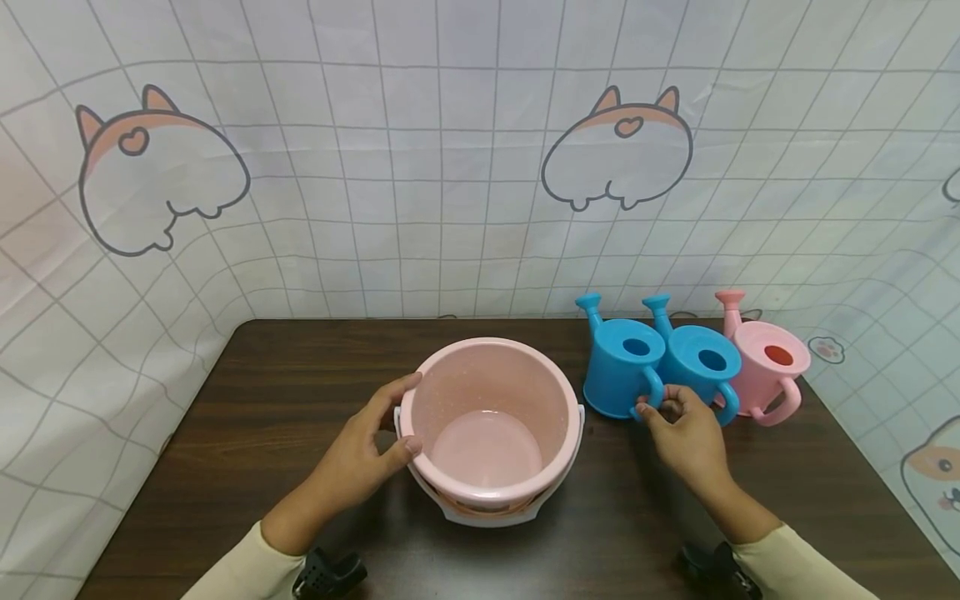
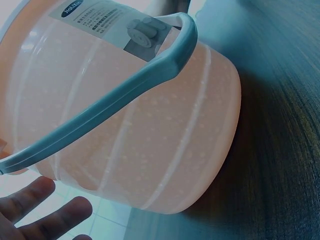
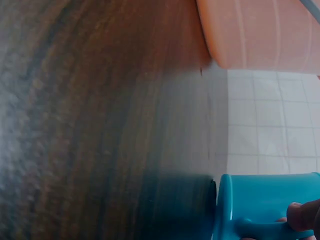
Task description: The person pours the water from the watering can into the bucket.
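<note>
A pink bucket (image 1: 487,450) stands upright on the dark table, its white handle lowered against the near side. My left hand (image 1: 356,458) is at the bucket's left rim, thumb and fingers on it; in the left wrist view some fingers (image 2: 65,217) extend beside the bucket wall (image 2: 150,125). To the right stand two blue watering cans (image 1: 617,379) (image 1: 693,354) and a pink watering can (image 1: 761,375). My right hand (image 1: 690,442) pinches the handle of the leftmost blue can, which also shows in the right wrist view as a blue can (image 3: 265,200).
The dark wooden table (image 1: 300,375) reaches back to a white gridded cloth (image 1: 465,208) with cartoon animals, which also hangs at both sides. Table surface shows left of the bucket and in front of the cans. The other blue can and the pink can stand close beside the held one.
</note>
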{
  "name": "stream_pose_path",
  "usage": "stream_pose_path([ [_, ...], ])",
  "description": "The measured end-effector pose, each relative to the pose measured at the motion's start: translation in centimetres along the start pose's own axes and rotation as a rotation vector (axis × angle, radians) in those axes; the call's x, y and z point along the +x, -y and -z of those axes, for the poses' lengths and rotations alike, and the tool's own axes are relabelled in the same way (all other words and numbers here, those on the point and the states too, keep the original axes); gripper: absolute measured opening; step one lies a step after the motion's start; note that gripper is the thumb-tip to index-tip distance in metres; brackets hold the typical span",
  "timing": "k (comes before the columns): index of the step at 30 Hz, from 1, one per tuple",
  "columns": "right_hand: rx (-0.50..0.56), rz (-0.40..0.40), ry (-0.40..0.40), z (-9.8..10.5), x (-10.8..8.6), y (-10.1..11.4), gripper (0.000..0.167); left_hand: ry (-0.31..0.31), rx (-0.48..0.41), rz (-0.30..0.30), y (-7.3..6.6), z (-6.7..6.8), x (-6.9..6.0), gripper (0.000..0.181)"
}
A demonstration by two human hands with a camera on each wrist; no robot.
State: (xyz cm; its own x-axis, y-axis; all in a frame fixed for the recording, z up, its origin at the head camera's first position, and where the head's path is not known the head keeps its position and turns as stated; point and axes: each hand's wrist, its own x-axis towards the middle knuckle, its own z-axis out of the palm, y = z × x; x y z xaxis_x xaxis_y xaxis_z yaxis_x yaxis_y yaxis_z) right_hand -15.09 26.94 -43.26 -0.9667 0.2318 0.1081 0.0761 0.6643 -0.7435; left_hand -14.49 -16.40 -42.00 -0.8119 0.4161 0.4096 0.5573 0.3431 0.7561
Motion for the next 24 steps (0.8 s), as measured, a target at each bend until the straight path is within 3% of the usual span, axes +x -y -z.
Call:
stream_pose_path([
  [5,0.013,-0.009,0.008,0.0,-0.2,-0.2,0.037,0.004,-0.004,0.007,0.0,0.0,0.0,0.068],
  [16,0.027,-0.055,0.115,-0.1,-0.5,-0.5,0.039,-0.002,0.003,0.012,-0.1,0.0,0.0,0.067],
  [24,-0.033,-0.003,0.044,1.2,-1.0,0.0,0.056,-0.002,0.003,0.017,-0.1,0.0,0.0,0.067],
])
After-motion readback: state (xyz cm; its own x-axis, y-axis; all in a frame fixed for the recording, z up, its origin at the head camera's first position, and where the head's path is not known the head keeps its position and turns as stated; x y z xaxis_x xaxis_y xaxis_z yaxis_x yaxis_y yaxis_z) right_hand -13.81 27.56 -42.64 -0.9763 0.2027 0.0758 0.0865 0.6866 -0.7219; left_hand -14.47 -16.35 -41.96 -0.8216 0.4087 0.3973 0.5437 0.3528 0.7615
